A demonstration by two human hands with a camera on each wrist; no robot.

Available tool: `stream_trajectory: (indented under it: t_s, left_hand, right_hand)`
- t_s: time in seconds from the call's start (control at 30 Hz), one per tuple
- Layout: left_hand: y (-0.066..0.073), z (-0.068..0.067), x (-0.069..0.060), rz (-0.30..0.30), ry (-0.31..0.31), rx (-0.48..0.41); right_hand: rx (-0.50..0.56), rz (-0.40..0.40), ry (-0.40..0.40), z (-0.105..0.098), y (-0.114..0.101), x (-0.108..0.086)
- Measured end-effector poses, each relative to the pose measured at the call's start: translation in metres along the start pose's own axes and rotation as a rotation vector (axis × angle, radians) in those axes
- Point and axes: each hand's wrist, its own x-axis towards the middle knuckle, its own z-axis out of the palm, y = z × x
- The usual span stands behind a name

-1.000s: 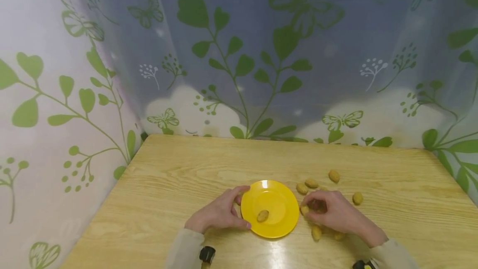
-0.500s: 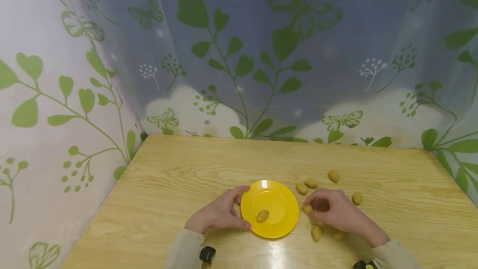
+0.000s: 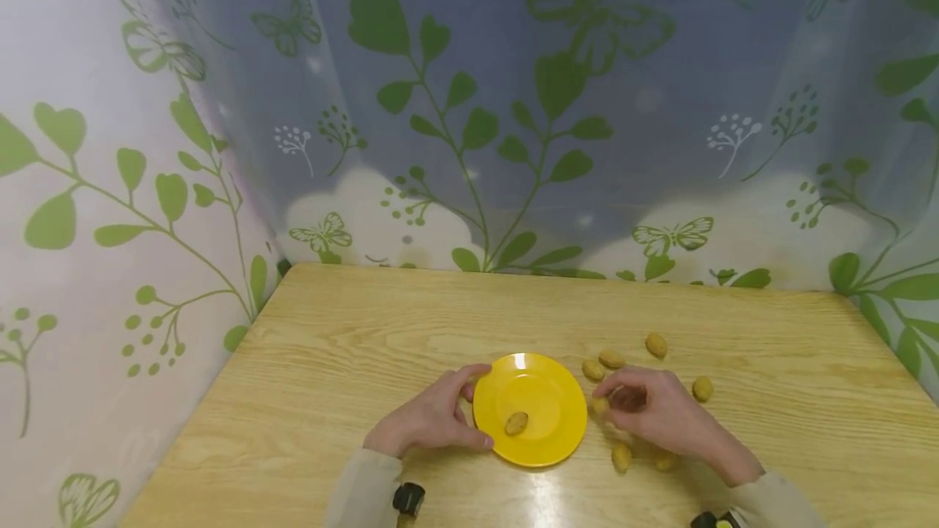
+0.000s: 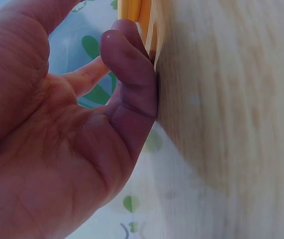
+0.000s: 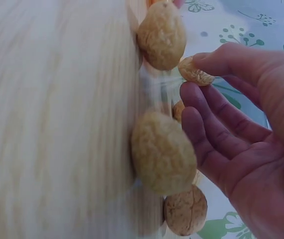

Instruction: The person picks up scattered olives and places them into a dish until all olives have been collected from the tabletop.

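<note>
At the near edge, two pale sleeves [image 3: 363,489] lead to the hands, a black device [image 3: 407,499] by the left wrist. Two loose nuts lie nearest: one nut [image 3: 621,457] with its long axis running near to far, another nut [image 3: 666,461] partly hidden beneath the right hand [image 3: 663,414]. That hand's thumb and finger narrow to pinch a wrinkled nut [image 5: 196,72] just right of the plate, apparently raised off the surface; its long axis slants across the grip in the right wrist view. The left hand [image 3: 433,412], thumb and fingers spread wide, holds the left rim of the yellow plate [image 3: 561,438]. On the plate's near-left part, one nut [image 3: 517,423] points near-left to far-right. Beyond, right of the plate, a nut [image 3: 593,370] sits beside a nut [image 3: 611,358] lying roughly left to right. Farther right are a roundish nut [image 3: 703,389] and a nut [image 3: 656,344] slanting far-left to near-right. The wood-grained surface [image 3: 411,308] ends at a leaf-and-butterfly curtain [image 3: 455,129].
</note>
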Motion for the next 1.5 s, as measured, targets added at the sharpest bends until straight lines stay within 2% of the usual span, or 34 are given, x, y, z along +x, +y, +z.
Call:
stream_trajectory:
  t_s: [0.47,0.93,1.5]
  left_hand:
    - [0.0,0.001,0.0,-0.001,-0.006,-0.004]
    - [-0.001,0.001,0.0,-0.005,-0.003,-0.008]
    - [0.0,0.001,0.0,-0.018,-0.003,0.018]
  right_hand:
    - [0.045,-0.04,0.061,0.013,-0.011,0.007]
    - [0.078,-0.057,0.052,0.031,-0.018,0.021]
    - [0.116,-0.028,0.015,0.053,-0.032,0.042]
